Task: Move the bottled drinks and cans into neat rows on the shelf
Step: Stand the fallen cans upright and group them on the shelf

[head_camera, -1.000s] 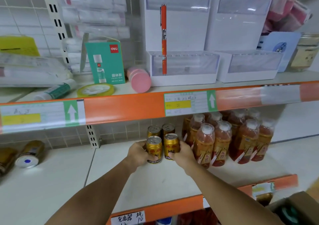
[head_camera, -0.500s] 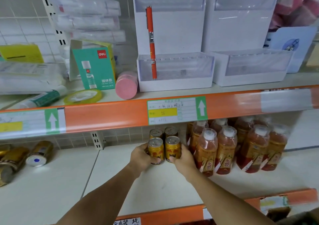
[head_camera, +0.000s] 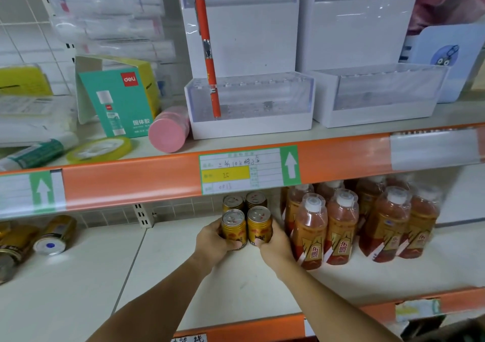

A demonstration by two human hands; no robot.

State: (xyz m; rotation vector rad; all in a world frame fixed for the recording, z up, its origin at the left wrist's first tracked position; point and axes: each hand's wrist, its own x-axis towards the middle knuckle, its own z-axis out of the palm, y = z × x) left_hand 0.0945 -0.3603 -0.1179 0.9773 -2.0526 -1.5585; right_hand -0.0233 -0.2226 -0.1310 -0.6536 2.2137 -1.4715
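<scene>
The left hand (head_camera: pixel 213 239) grips one upright gold can (head_camera: pixel 233 228), the right hand (head_camera: pixel 275 242) its neighbour (head_camera: pixel 259 224), two more seemingly touching behind, beside the bottles (head_camera: pixel 341 226).

One head-worn camera (wide-angle), close up, facing forward and slightly down at the lower shelf (head_camera: pixel 78 284), arms reaching in from below.

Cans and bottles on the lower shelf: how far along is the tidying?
Done: the bottled drinks stand upright in rows at right, and two back cans stand side by side. In hand: the left hand holds the front-left can, the right hand the front-right can, lined up in front of the back pair. Left: the tipped cans lying at far left.
</scene>
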